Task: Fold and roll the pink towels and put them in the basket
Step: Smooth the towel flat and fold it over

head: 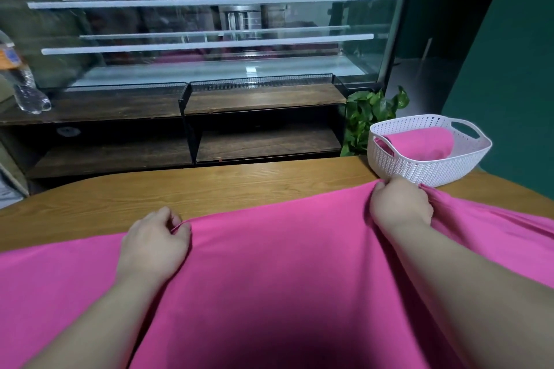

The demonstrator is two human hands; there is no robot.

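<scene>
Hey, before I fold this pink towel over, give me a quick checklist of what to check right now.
1. The left hand pinches the far edge of the pink towel: ok.
2. The right hand grips the same edge: ok.
3. Cloth smooth between the hands: ok; bunched to the right of the right hand: not ok.
4. Towel's near edge squared: cannot tell, out of frame.
5. The basket has room beside the rolled towel: ok.

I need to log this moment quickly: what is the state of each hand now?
Left hand: closed, pinching the far edge of the towel.
Right hand: closed, gripping the same edge, close to the basket.
</scene>
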